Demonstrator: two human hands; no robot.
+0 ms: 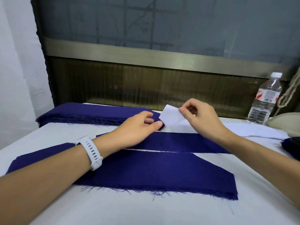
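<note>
The left hand point(138, 125) and right hand point(199, 117) are bare, with short, trimmed nails, and both forearms are uncovered as far as they show. On the left wrist sits a white watch strap point(91, 151), a soft sport band pierced with rows of small oblong holes and closed by a keeper loop.

Head view — one wide-angle camera, worn high, tilted down.
It faces 12 o'clock across the desk point(129, 211) toward the dark window panel point(162, 30), close over the left hand point(138, 127) and right hand point(199, 117) — water bottle point(266, 101) at 2 o'clock.
</note>
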